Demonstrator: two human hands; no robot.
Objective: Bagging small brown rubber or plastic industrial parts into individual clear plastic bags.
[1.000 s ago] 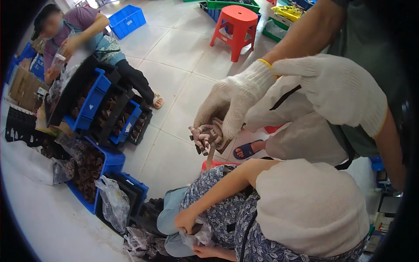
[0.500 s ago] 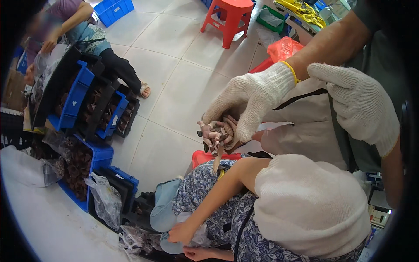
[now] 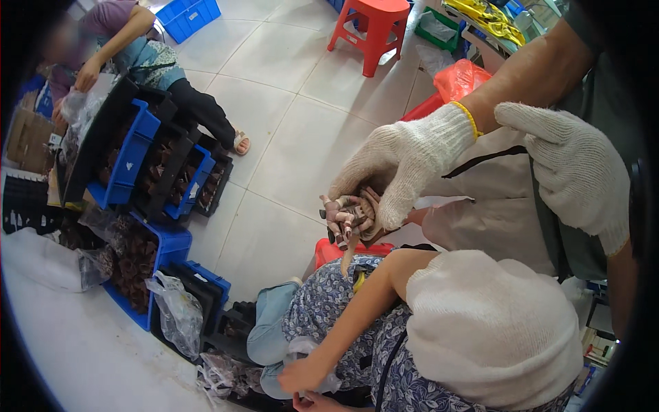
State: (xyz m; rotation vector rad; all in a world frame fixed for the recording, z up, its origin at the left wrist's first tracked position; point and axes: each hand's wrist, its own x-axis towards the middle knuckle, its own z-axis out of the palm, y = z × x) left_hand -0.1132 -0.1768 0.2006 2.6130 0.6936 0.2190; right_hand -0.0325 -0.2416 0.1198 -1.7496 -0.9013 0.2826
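My right hand [image 3: 405, 165], in a white knit glove with a yellow cuff edge, reaches in from the upper right. Its fingers are closed round a cluster of small pinkish-brown pieces [image 3: 347, 218], some banded and dark at the tips; their kind is unclear. A narrow tan piece hangs below the cluster. My left hand [image 3: 573, 165], gloved alike, is raised at the right before my dark top. One digit stretches out to the left, the others are partly folded, and no object shows in it.
A seated person in a white cap [image 3: 494, 326] and patterned clothes works close below my hands. Blue bins [image 3: 175, 247] with brown pieces stand at the left, where another person sits. A red stool [image 3: 374, 31] and a red plastic bag [image 3: 461, 80] are farther back.
The whole view has shifted, so the scene and both my hands appear slightly farther right and lower. My right hand still grips the cluster. The capped person's hands have moved a little.
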